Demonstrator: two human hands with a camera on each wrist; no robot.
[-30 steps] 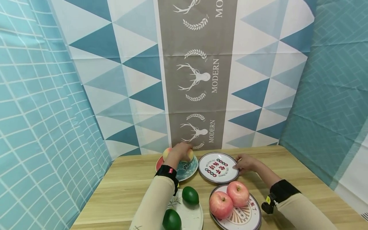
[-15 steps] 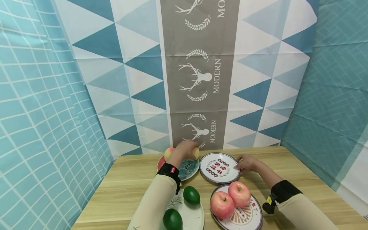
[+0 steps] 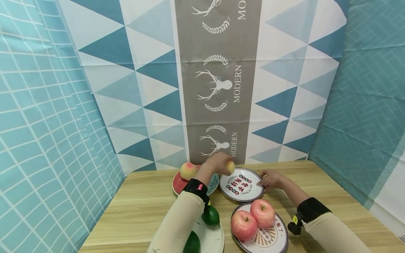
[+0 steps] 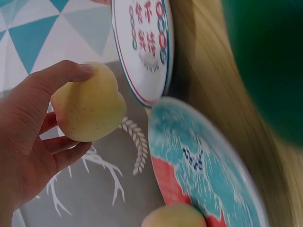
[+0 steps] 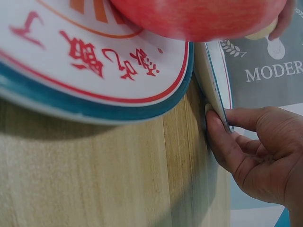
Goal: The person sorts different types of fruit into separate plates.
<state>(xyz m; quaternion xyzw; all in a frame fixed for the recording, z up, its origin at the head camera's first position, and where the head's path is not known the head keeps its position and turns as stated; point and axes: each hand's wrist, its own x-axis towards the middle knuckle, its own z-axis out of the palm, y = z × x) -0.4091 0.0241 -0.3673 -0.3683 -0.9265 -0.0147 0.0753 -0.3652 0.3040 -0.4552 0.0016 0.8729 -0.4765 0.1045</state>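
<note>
My left hand (image 3: 218, 163) grips a yellow peach (image 4: 90, 104) with a faint red blush, thumb on one side and fingers behind. It is above the left edge of a white plate (image 3: 238, 184) with red characters and a dark rim. On that plate's right side, my right hand (image 3: 270, 178) pinches the rim, as the right wrist view shows its thumb and fingers (image 5: 248, 118) on either face. Left of it, the red and turquoise plate (image 4: 215, 161) bears another peach (image 3: 188, 171), partly behind my left forearm.
Nearer me, two red apples (image 3: 243, 225) sit on a patterned white plate (image 3: 278, 239). A cream plate (image 3: 215, 240) holds two dark green fruits (image 3: 211, 215), partly covered by my left sleeve. Printed cloth (image 3: 218, 88) hangs behind the wooden table (image 3: 126, 211).
My left hand has carried the peach rightward, from over the red and turquoise plate to the white plate's left edge. The right hand stays at the rim.
</note>
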